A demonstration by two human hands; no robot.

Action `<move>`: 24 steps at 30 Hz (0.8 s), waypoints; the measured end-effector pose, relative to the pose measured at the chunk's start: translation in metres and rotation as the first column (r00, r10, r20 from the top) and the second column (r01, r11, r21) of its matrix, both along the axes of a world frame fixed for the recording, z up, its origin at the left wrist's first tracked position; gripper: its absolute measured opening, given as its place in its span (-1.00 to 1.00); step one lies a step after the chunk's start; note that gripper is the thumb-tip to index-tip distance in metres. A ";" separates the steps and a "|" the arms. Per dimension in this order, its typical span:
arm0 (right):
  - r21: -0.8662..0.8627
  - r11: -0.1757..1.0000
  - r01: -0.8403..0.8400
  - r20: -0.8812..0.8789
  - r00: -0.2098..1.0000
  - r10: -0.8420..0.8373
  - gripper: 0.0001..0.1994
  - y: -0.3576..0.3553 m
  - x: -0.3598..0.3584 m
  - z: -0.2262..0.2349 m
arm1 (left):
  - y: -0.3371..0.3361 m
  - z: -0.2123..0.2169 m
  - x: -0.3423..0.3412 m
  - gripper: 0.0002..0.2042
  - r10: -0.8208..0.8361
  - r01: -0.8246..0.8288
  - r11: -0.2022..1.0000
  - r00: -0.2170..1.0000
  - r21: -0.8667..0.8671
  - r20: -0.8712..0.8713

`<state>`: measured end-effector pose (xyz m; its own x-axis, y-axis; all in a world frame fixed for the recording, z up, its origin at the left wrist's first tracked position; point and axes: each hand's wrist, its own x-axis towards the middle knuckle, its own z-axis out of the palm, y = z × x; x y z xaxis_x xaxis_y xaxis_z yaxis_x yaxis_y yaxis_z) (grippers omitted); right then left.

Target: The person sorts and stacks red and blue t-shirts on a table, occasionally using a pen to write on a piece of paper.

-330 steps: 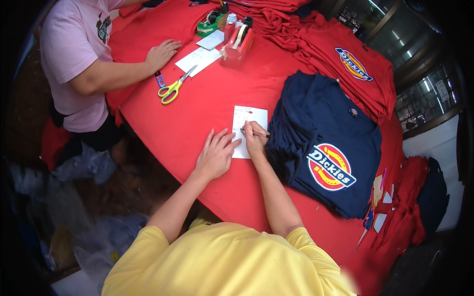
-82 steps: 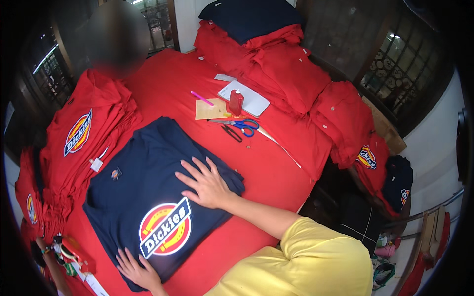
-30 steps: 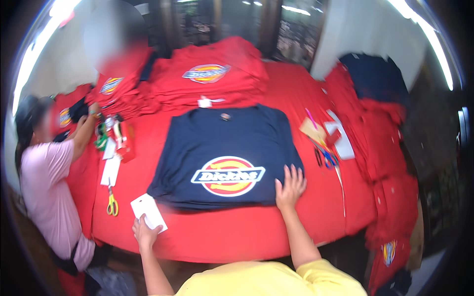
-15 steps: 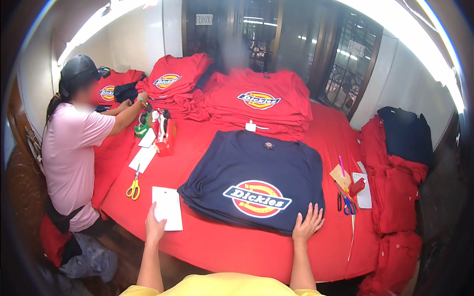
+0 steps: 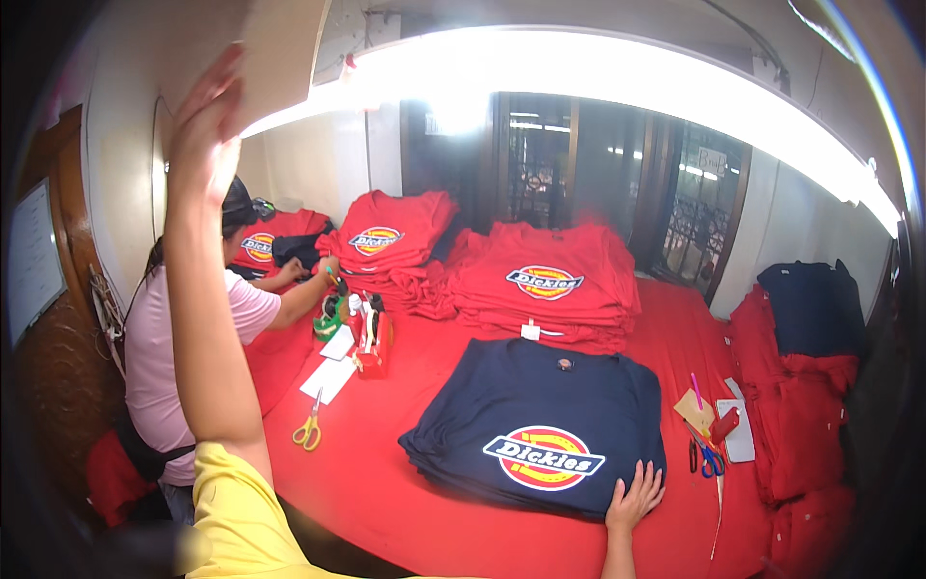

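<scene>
My left hand, smeared by motion, is raised high at the upper left. Its fingers are at a pale sheet of paper, which looks shaded against the lamp. My right hand lies flat, fingers spread, on the near right corner of a stack of folded navy shirts. The top shirt bears a round red, yellow and white print. Yellow-handled scissors lie left of the stack. Blue-handled scissors lie to its right.
Red shirts are piled behind the navy stack, with another red pile farther left. A tape dispenser and white papers lie on the red-covered table. Folded garments rise at right. A co-worker in pink stands left.
My left hand has gone from the table's near edge to high at the upper left, and the white sheet has left the table. My right hand stays on the navy stack. The view has tilted upward.
</scene>
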<state>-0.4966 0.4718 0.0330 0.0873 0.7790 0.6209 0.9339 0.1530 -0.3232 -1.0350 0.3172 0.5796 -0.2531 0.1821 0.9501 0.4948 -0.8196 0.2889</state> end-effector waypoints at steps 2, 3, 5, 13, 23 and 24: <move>-0.018 1.000 -0.003 -0.007 1.000 0.003 -0.43 -0.002 -0.002 0.002 | 0.017 0.024 -0.041 -0.62 -0.249 0.254 0.961 0.967 -0.108 0.061; -0.034 0.999 0.001 -0.009 1.000 -0.001 -0.43 -0.004 -0.002 0.004 | 0.026 0.029 -0.041 -0.66 -0.328 0.344 0.928 0.936 -0.141 0.127; -0.036 0.999 0.019 -0.005 1.000 -0.019 -0.46 -0.006 -0.001 0.008 | 0.048 0.034 -0.035 -0.69 -0.317 0.382 0.913 0.884 -0.143 0.344; -0.031 0.999 0.007 -0.006 1.000 -0.007 -0.46 -0.009 -0.002 0.009 | 0.067 0.008 -0.057 -0.75 -0.557 0.670 0.726 0.704 -0.153 0.440; 0.078 0.997 0.020 0.050 0.998 -0.024 -0.43 0.005 0.001 0.006 | 0.082 -0.031 -0.066 -0.61 -0.102 0.136 0.962 0.983 -0.235 0.152; 0.041 0.999 0.013 0.023 1.000 -0.014 -0.44 0.007 0.001 0.007 | 0.087 -0.045 -0.071 -0.62 0.080 -0.039 0.978 0.977 -0.206 0.196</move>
<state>-0.4957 0.4789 0.0396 0.0824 0.7517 0.6543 0.9432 0.1533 -0.2948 -1.1062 0.4042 0.5346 -0.4527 0.3417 0.8236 0.4553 -0.7056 0.5430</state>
